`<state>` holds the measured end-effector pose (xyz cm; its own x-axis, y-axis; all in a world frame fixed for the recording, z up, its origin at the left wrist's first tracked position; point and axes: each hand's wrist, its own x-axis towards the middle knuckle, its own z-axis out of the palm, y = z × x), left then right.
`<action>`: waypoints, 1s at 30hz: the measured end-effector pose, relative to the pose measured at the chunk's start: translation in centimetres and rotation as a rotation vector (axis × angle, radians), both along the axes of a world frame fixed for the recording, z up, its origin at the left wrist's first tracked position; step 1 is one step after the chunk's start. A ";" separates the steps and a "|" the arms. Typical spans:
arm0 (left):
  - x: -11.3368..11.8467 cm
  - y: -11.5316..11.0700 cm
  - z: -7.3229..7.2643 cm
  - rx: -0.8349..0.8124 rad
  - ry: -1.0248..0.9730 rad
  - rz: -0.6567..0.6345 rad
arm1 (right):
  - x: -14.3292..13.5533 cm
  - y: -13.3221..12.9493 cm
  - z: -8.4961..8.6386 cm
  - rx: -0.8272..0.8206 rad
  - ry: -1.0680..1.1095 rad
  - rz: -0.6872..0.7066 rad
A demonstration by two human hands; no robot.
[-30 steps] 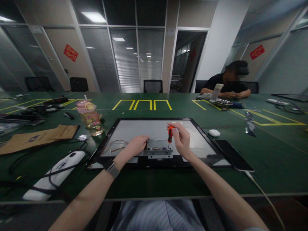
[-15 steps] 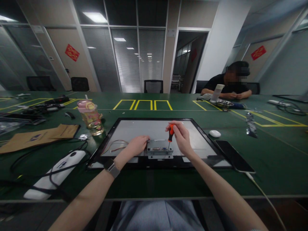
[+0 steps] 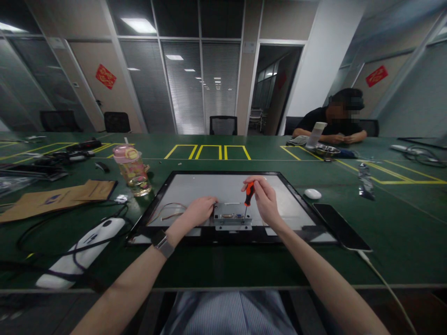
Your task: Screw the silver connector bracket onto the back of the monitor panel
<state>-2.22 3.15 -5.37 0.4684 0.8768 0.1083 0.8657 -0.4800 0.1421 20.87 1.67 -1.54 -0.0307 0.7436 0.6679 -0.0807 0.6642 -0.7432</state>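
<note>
A flat panel (image 3: pixel 195 186) with a black frame and grey back lies on the green table before me. On its near side sits a metal bracket (image 3: pixel 233 222) with connector ports along its face. My right hand (image 3: pixel 264 197) grips an orange and black screwdriver (image 3: pixel 249 193), whose shaft points down to the bracket's right end. My left hand (image 3: pixel 201 210) rests at the bracket's left end, fingertips touching its edge and hiding that corner. Thin wires (image 3: pixel 167 211) lie on the panel left of the bracket.
To the left are a white power strip (image 3: pixel 84 253) with black cables, a paper bag (image 3: pixel 56 200) and a pink-lided drink cup (image 3: pixel 131 167). A phone (image 3: pixel 340 226) and a white earbud case (image 3: pixel 312 193) lie at right. Across the table a person (image 3: pixel 335 118) sits near a metal bowl (image 3: pixel 327 149).
Almost nothing differs. The screwdriver handle tilts very slightly more to the right in my right hand, and the whole view has shifted a few pixels. My left hand stays at the bracket.
</note>
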 end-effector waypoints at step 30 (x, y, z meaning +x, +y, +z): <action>0.0 0.1 -0.1 -0.003 -0.011 -0.001 | -0.1 -0.9 0.9 0.090 -0.110 -0.108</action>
